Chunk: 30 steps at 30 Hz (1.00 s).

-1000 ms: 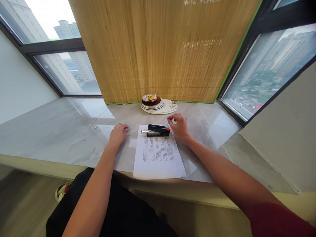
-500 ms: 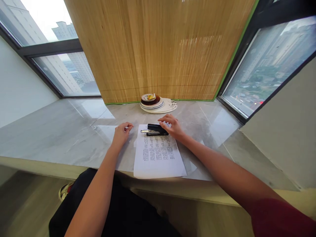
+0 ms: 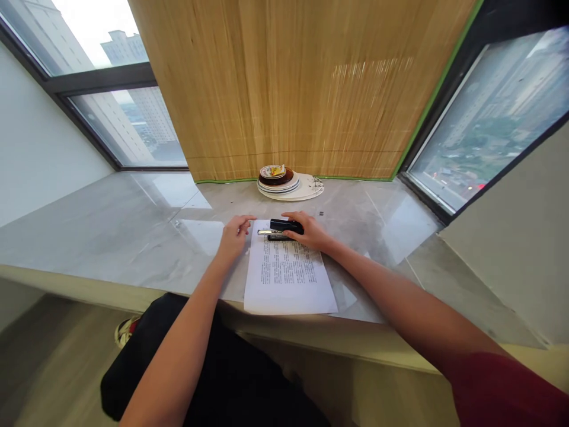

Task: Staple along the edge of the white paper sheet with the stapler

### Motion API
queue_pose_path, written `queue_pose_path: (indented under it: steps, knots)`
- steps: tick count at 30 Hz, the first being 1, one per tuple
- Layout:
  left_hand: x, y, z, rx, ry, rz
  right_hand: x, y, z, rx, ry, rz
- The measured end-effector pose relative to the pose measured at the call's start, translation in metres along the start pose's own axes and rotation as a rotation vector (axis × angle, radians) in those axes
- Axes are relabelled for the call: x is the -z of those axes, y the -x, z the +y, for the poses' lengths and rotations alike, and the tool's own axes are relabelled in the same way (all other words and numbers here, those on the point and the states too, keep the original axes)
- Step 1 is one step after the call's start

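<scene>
Two bare hands, one left hand (image 3: 235, 236) and one right hand (image 3: 313, 232), are pictured at one windowsill (image 3: 204, 204) with one stapler (image 3: 287, 225) and one visible printed page (image 3: 288, 296); any sheets beneath cannot be counted. Also seen: one oval platter (image 3: 310, 188), one brown dish (image 3: 289, 176), one small patterned saucer (image 3: 267, 172), several white plates (image 3: 280, 190), exact number unclear, one bamboo blind (image 3: 288, 89), two windows (image 3: 498, 130), one shoe (image 3: 123, 333) and one maroon sleeve (image 3: 498, 385).

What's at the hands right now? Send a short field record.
Right hand: around right end of black stapler with silver metal arm; grip firmness unclear
Left hand: beside upper-left corner of white printed paper; contact unclear
Stapler: across paper's top, silver end left
Behind: stacked round plates
</scene>
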State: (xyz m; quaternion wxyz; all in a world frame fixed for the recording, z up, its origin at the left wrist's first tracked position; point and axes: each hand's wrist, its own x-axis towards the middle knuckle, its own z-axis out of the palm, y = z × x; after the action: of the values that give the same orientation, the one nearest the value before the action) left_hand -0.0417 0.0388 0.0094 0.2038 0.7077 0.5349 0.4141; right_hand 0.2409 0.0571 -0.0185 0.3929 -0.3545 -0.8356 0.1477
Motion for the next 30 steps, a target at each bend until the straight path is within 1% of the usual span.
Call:
queue_pose_path:
  steps: [3,7,11,16,20,24,30]
  knots:
    - [-0.002,0.003,0.008,-0.048,-0.026,-0.003,-0.002,0.0,0.002,0.01,-0.01,-0.017]
    - [-0.001,0.005,0.014,-0.066,-0.053,0.013,-0.002,-0.001,0.001,0.02,-0.004,-0.025]
    - [-0.001,0.006,0.015,-0.082,-0.073,0.012,0.0,-0.001,-0.001,0.007,0.012,-0.031]
    - [-0.004,0.007,0.015,-0.094,-0.061,-0.027,0.0,0.0,-0.009,-0.054,0.085,0.002]
    - [-0.005,0.008,0.017,-0.097,-0.047,-0.044,-0.002,0.0,-0.015,-0.044,0.098,-0.001]
    - [-0.005,0.01,0.021,-0.12,0.006,-0.082,-0.003,0.001,-0.022,-0.01,0.081,0.013]
    - [-0.005,0.012,0.021,-0.124,0.165,-0.142,-0.002,0.004,-0.031,0.05,0.052,0.052]
